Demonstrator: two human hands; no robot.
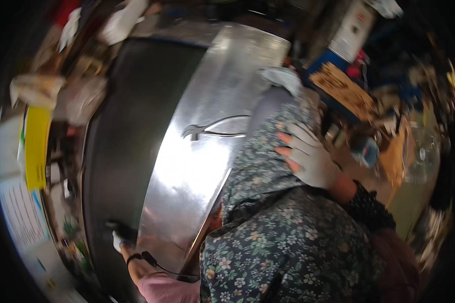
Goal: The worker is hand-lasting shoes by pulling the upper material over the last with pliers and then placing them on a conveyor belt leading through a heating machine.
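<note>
My right hand [311, 156], in a white glove with bare fingertips, lies spread on the dark floral cloth [268, 151] over my leg and holds nothing. At the lower left, my left hand [117, 241], also in a white glove, reaches down to the dark panel [136, 126]. Blur and a dark patch hide its fingers, so I cannot tell whether it grips anything. A pair of metal pliers [217, 128] rests on the shiny metal surface [187, 202] between my hands, jaws to the left; my clothing covers the ends of its handles.
A yellow board [37, 146] and a sheet of writing [23, 217] stand at the left. To the right are a piece of brown cardboard [341, 91], a blue-white round container [365, 151] and a clear plastic bottle [422, 151]. A pale crumpled thing [281, 78] lies beyond my leg.
</note>
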